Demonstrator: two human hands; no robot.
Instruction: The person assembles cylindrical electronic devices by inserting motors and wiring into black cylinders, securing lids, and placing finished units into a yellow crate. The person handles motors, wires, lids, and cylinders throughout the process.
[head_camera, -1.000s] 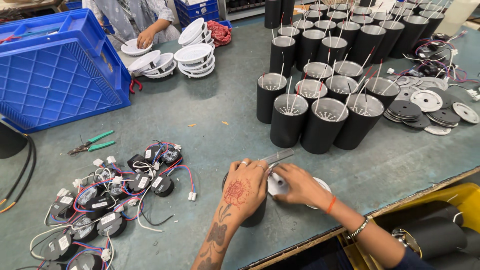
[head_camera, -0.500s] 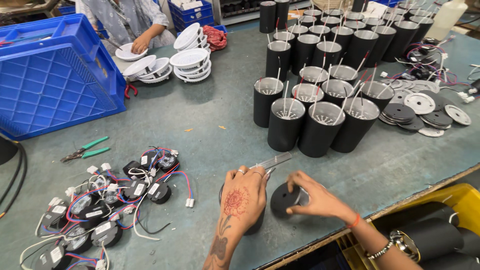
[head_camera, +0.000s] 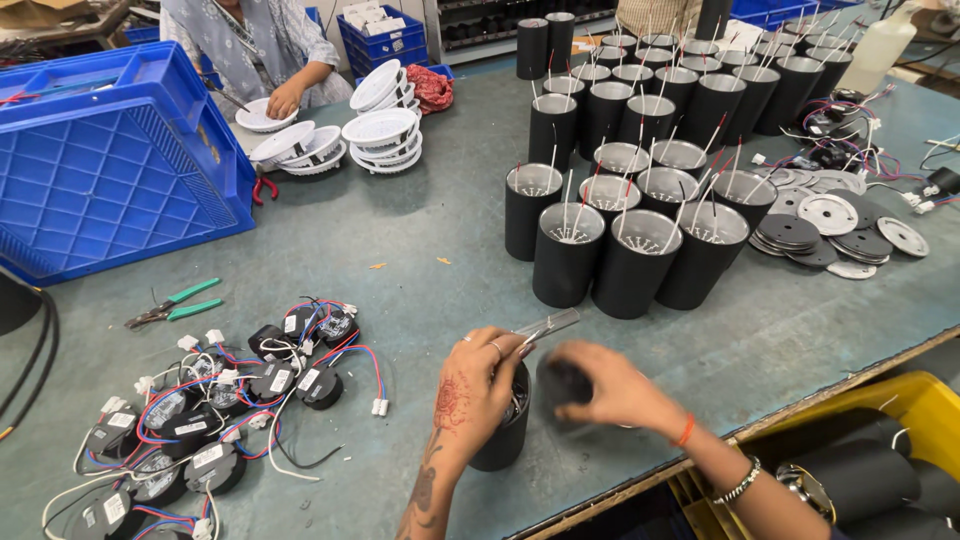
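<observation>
Since the earlier frames, the right hand (head_camera: 610, 388) has carried a dark round disc (head_camera: 562, 385) off the counter (head_camera: 420, 240) and up beside the black cylinder (head_camera: 503, 440), while the left hand (head_camera: 478, 392) has kept its place on that cylinder. Both sit at the lower centre of the frame. The left hand's fingers curl over the cylinder's open rim and pinch a slim silver tool (head_camera: 548, 325), which juts toward the upper right; the grip appears to hold the housing upright and keep the tool ready. The right hand's fingers are wrapped around the disc's edge, held just right of the rim, its face blurred. At the lower left of the frame lies a tangle of small round black modules with red, blue and white wires (head_camera: 215, 410), close by the left forearm, with green-handled pliers (head_camera: 172, 303) just above them. At the upper centre and right stands a crowd of upright black cylinders (head_camera: 640, 170), wires poking from their tops, packed close together. To their right lie flat silver and dark round plates (head_camera: 825, 225). A blue plastic crate (head_camera: 105, 165) fills the upper left. Beside it, stacks of white round trims (head_camera: 380, 130) rest on the counter, where another person's hand (head_camera: 285, 98) holds one. A yellow bin (head_camera: 905, 415) holding more black housings shows at the lower right.
</observation>
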